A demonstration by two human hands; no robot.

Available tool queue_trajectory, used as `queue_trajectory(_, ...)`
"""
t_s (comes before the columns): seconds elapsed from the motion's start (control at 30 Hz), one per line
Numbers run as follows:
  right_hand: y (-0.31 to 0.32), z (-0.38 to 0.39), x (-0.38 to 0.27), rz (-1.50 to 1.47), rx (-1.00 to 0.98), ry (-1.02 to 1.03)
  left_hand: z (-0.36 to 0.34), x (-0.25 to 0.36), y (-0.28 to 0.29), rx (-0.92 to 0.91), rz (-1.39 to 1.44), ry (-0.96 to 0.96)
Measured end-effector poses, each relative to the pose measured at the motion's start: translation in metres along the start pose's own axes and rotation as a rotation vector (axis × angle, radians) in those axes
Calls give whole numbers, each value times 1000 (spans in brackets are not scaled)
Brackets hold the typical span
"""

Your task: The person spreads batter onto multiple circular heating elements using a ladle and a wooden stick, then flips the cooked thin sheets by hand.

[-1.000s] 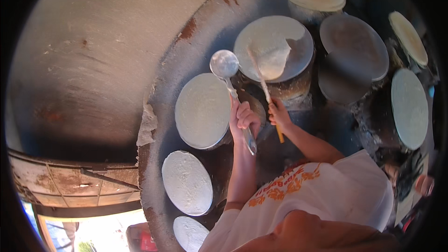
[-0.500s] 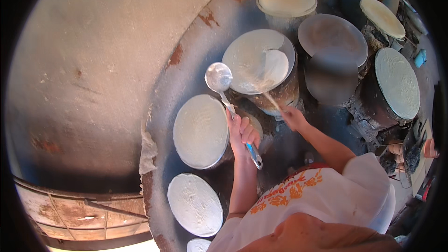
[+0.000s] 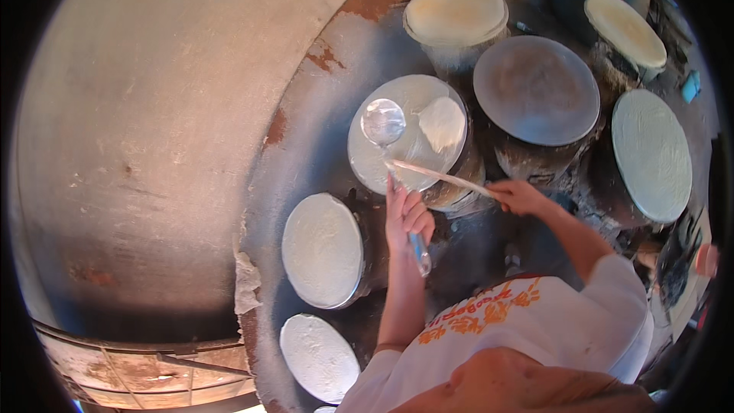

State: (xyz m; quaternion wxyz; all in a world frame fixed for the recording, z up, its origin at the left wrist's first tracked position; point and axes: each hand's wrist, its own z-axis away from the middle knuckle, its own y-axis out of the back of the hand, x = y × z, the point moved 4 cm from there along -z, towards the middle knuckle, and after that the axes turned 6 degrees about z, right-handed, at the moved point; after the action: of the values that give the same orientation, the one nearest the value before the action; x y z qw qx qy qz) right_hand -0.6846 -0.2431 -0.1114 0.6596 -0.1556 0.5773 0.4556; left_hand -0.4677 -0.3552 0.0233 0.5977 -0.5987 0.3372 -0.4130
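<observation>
My left hand (image 3: 409, 218) is closed around the handle of a metal ladle (image 3: 383, 121). The ladle's round bowl hangs over a round griddle (image 3: 363, 164) coated with pale batter. Pinched in my right hand (image 3: 521, 196) is a thin wooden stick (image 3: 447, 177). Its far tip crosses the griddle's near edge and appears close to the ladle's handle; whether they touch I cannot tell. A whiter, rounded patch (image 3: 442, 124) shows on the griddle's right side; whether it is batter or a separate thing is unclear.
Beyond my right hand stands a dark, uncoated griddle (image 3: 537, 90). Batter-covered griddles surround me: one at the left (image 3: 323, 251), one lower left (image 3: 319, 358), one at the right (image 3: 652, 156). Yellowish rounds lie at the back (image 3: 456, 14) and far right (image 3: 625, 29). A large curved wall (image 3: 153, 130) fills the left.
The ladle's bowl has moved from beside the griddle to above its batter. The wooden stick has swung so its tip points left. A bare grey strip at the griddle's far right edge now looks covered.
</observation>
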Motion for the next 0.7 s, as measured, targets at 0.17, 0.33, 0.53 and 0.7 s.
queue_trajectory(0.17,42,6,37,-128,-60,-38,-51,-12,0,155,-198,-54)
queue_trajectory(0.33,65,2,5,501,190,262,-70,-69,7,189,-129,77)
queue_trajectory(0.53,37,7,-11,501,268,91,-72,-31,2,138,256,264)
queue_trajectory(0.7,38,-9,-18,743,122,132,-100,-38,20,118,482,334)
